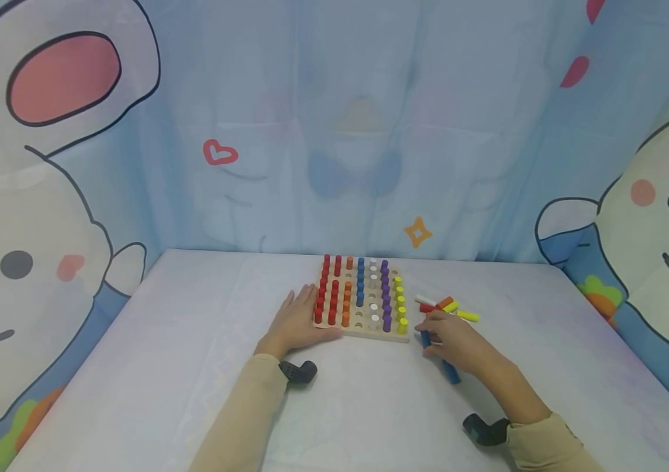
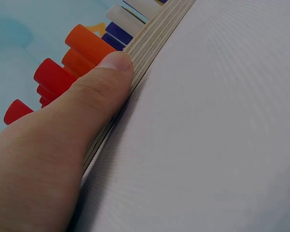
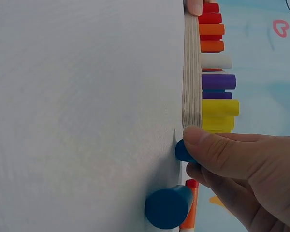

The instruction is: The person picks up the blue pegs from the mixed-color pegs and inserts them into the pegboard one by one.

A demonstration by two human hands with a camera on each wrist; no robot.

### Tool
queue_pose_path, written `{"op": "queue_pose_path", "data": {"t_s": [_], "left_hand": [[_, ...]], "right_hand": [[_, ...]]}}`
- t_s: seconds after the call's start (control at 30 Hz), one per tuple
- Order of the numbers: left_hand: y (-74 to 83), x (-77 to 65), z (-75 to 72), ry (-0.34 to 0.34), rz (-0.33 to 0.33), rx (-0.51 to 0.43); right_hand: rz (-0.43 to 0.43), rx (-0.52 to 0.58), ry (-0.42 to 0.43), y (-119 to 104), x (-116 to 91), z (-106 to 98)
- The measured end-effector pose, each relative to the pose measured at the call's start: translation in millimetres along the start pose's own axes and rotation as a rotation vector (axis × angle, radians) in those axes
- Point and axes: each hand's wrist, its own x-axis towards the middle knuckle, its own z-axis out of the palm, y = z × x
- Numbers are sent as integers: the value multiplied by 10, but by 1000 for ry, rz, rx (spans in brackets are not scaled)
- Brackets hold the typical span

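Note:
A wooden peg board [image 1: 369,333] stands on the table, with rows of red, orange, blue, white, purple and yellow pegs. My left hand [image 1: 297,321] rests against its front left corner, fingers stretched along the left side. In the left wrist view the thumb [image 2: 99,82] lies along the front edge. Just right of the board, my right hand [image 1: 455,341] pinches a blue peg [image 3: 183,152] between thumb and fingers, low over the table. A second blue peg [image 1: 451,372] lies on the table nearer to me, below the right hand.
Loose pegs lie in a small heap right of the board: a white peg [image 1: 425,299], a red peg [image 1: 427,308], an orange peg [image 1: 445,302] and yellow pegs [image 1: 468,316]. Some board holes, like one at the front [image 1: 358,325], hold no peg. A printed curtain [image 1: 334,196] hangs behind.

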Motion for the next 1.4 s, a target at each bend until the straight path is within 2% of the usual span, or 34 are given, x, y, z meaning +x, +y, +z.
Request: {"op": "queue_pose_path", "data": {"t_s": [0.2, 0.57, 0.77, 1.03, 1.4], "left_hand": [[15, -8, -16, -2, 0, -3], [23, -15, -24, -12, -4, 7], [17, -14, -25, -6, -1, 0], [2, -5, -9, -8, 1, -3], [-10, 6, 2, 5, 7, -18]], "right_hand": [[-10, 22, 15, -17, 19, 6], [37, 95, -4, -85, 41, -1], [44, 100, -8, -135, 47, -18], [-15, 92, 20, -183, 46, -22], [-44, 106, 28, -252, 47, -28]]}}
